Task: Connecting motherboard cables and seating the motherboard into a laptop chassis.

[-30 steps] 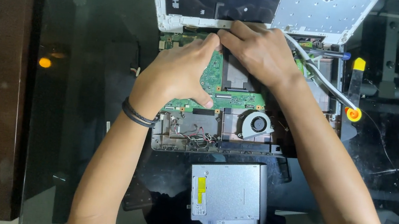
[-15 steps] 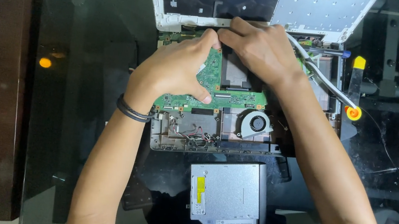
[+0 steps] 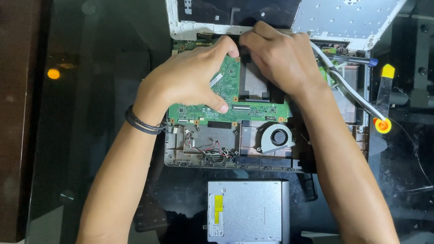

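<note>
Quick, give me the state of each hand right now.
Left hand: gripping the left part of the green circuit board, thumb on top.
Right hand: fingers curled at the board's top edge; grip cannot be told.

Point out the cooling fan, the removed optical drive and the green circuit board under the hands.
cooling fan [image 3: 278, 136]: head view, on the round hub.
optical drive [image 3: 250, 214]: head view, on its bare silver top cover.
green circuit board [image 3: 254, 109]: head view, on the lower strip, between the hands and the fan.
</note>
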